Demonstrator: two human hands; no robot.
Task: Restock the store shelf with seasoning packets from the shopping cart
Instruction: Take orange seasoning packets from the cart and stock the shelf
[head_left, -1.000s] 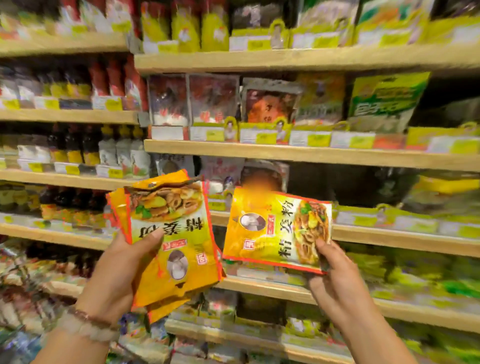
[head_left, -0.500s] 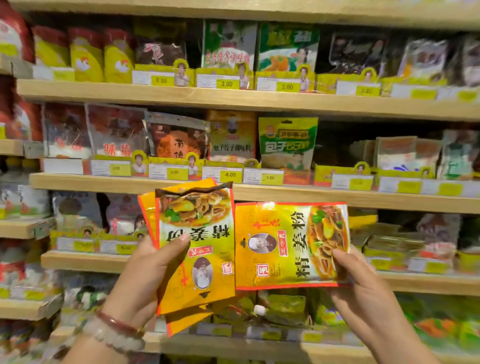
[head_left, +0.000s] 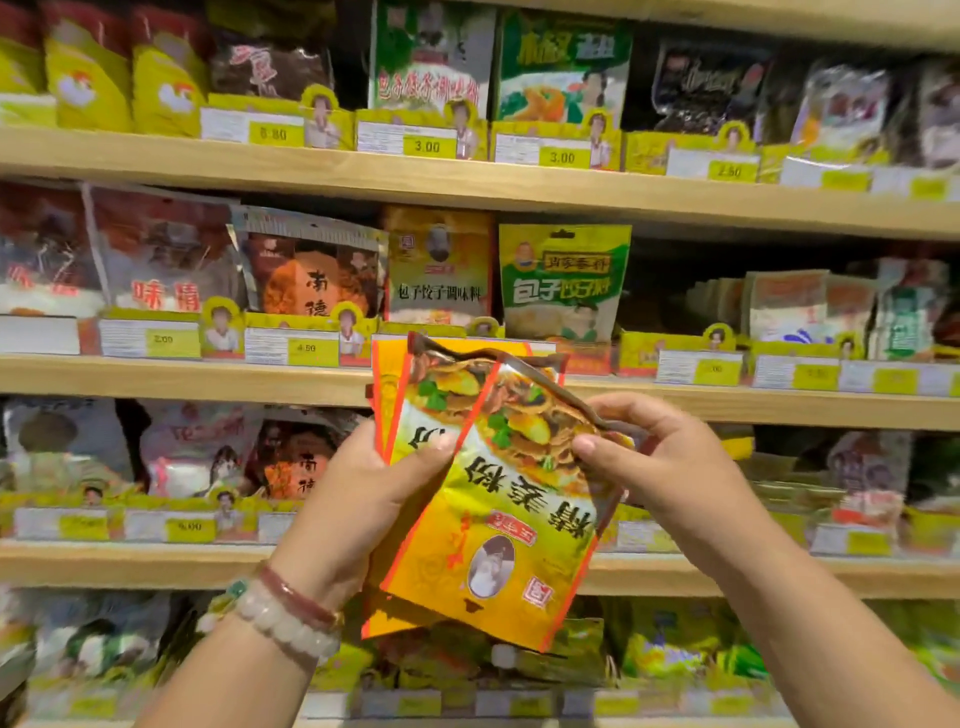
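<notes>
I hold a fanned stack of yellow seasoning packets (head_left: 498, 525) with red edges, upside down, in front of the wooden store shelf (head_left: 208, 376). My left hand (head_left: 358, 499) grips the stack from the left, thumb across the front of a packet. My right hand (head_left: 660, 467) pinches the upper right edge of the frontmost packet, which lies tilted over the others. The shopping cart is out of view.
Shelf boards run across the whole view at several heights, filled with standing packets behind yellow price tags. A yellow packet (head_left: 439, 265) and a green packet (head_left: 563, 280) stand on the shelf just above my hands. A dark gap (head_left: 675, 291) lies right of the green packet.
My right hand brought its separate packet left and laid it onto the stack in my left hand. The view has moved closer to the shelf and slightly up.
</notes>
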